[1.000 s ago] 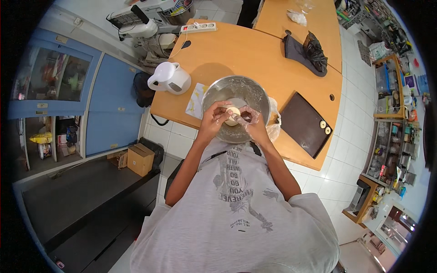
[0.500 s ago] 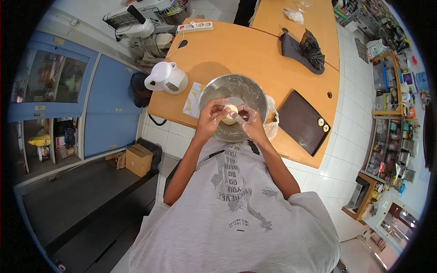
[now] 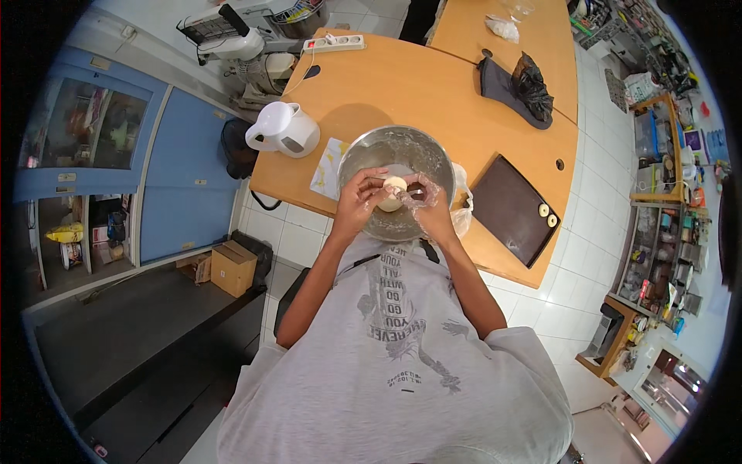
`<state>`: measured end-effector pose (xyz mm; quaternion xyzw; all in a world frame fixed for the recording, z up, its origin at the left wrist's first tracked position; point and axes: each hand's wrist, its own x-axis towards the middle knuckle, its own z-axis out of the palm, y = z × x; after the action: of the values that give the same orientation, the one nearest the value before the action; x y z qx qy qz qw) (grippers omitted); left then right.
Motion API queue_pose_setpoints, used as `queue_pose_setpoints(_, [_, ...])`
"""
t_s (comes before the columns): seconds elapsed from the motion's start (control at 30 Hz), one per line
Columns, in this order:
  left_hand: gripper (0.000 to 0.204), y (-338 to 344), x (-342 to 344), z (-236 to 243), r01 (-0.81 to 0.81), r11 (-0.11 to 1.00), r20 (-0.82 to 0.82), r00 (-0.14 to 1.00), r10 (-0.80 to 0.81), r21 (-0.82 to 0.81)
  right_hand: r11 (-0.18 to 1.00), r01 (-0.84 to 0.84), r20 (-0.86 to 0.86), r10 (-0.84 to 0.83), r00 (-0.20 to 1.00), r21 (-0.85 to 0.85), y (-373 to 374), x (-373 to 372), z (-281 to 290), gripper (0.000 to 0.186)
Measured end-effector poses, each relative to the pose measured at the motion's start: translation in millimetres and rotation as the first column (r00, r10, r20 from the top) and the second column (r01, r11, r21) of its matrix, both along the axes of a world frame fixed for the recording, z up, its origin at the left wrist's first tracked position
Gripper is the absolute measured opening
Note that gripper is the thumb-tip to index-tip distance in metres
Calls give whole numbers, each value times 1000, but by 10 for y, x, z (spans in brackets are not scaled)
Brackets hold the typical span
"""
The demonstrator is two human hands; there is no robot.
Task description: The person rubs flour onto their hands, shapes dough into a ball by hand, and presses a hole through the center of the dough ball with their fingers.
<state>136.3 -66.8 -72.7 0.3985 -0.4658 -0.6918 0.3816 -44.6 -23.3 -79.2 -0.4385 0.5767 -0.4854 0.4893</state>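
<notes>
A small pale piece of dough (image 3: 395, 183) is pinched between my two hands above a big steel mixing bowl (image 3: 433, 147). My left hand (image 3: 357, 196) grips it from the left, fingertips closed on its edge. From the other side my right hand (image 3: 430, 204), smeared with flour or dough, presses thumb and fingers against it. Below the hands a pale mass shows inside the bowl, partly hidden, and dough residue coats the bowl's wall. To the right lies a dark baking tray (image 3: 506, 209) with two small dough rings (image 3: 548, 216) near its right edge.
A white electric kettle (image 3: 286, 130) and a printed sheet (image 3: 330, 166) stand left of the bowl. A clear plastic bag (image 3: 463, 203) sits against its right side. Farther off are a power strip (image 3: 332, 42), a dark cloth item (image 3: 502, 89) and a black plastic bag (image 3: 530, 87).
The fingers of both hands have shifted slightly around the dough, and the right fingertips sit closer in on it. The bowl and tray stay put.
</notes>
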Motion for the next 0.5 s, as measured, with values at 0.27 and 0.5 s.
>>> queue_pose_setpoints(0.27, [40,-24,-4,31,56,993,125,991,-42,-106,996,-84,-244,74,967,-30,-36,-15,96,27])
queue_pose_setpoints(0.5, [43,-27,7,61,75,990,91,994,-65,-120,999,-23,-14,24,1000,35,-7,-13,-133,24])
